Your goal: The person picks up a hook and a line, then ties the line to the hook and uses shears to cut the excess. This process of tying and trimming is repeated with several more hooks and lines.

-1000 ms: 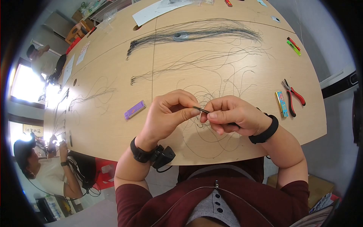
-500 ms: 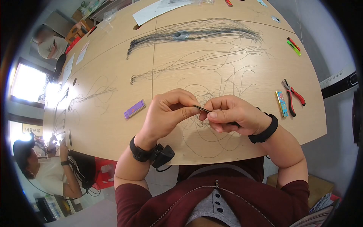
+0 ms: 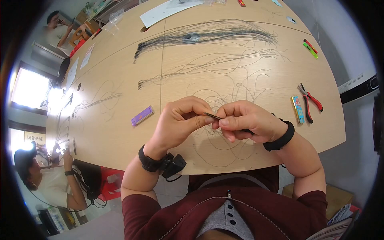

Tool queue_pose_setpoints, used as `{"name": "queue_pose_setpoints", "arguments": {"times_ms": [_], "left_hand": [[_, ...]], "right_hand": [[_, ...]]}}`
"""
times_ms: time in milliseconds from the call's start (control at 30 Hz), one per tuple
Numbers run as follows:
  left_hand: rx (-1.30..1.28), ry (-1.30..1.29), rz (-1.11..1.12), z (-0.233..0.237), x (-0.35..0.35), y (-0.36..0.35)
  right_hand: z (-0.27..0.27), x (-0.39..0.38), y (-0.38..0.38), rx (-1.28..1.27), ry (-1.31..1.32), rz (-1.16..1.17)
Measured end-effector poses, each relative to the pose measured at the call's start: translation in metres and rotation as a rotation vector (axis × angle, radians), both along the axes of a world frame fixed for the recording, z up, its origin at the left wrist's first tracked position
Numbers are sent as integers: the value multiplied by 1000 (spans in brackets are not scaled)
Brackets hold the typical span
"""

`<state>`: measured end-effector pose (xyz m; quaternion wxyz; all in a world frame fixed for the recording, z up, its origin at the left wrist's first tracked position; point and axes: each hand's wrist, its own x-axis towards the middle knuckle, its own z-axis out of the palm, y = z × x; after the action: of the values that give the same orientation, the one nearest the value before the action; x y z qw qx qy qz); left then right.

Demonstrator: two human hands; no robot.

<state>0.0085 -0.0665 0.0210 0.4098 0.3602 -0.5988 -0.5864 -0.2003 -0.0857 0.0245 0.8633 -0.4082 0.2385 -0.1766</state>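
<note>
In front of my chest, both hands meet over the tabletop. My left hand (image 3: 182, 122) is closed, thumb and forefinger pinching at the tip of a slim dark tool (image 3: 212, 116) that looks like tweezers. Curled around the same tool is my right hand (image 3: 246, 120), its thumb pressing near the middle; a dark end shows under the fingers. Any small piece between the fingertips is too small to make out. Loose coils of thin line (image 3: 212, 154) lie on the table under and around my hands.
Bundled hooked lines (image 3: 208, 36) and a smaller bunch (image 3: 200, 66) lie beyond. A purple box (image 3: 142, 116) sits left; a colourful box (image 3: 298, 109) and red-handled pliers (image 3: 310, 102) lie right. A co-worker (image 3: 52, 176) works at the left edge; another person (image 3: 58, 34) is farther back.
My hands stay nearly in place, and the dark tool's tip sits slightly flatter between them. At the upper left, the distant person has straightened and raised a hand.
</note>
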Motion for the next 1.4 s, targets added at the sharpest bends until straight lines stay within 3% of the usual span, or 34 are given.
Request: {"name": "queue_pose_setpoints", "arguments": {"times_ms": [100,233,333,433,533,733,1033,1133,1333,1400], "left_hand": [[-81,-27,39,-2,4,-2],[-123,7,92,-4,7,-5],[-53,20,132,2,3,0],[-147,-2,122,3,-3,2],[-30,-4,133,7,-4,6],[-61,94,164,1,-4,5],[-10,-14,154,-2,2,1],[-36,71,200,-3,5,-6],[-82,233,632,-4,51,-40],[-112,182,731,-8,70,-51]], "right_hand": [[1,-6,-3,-17,-53,-23],[-1,-5,-6,-62,-117,-280],[5,-3,-2,-141,55,-262],[2,4,2,-214,110,-188],[-1,9,4,-209,169,-187],[-2,9,3,-261,197,-145],[4,3,2,-174,85,-214],[3,-5,-2,-125,1,-226],[16,-30,-12,-90,-232,-305],[13,-39,-21,-56,-313,-374]]}}
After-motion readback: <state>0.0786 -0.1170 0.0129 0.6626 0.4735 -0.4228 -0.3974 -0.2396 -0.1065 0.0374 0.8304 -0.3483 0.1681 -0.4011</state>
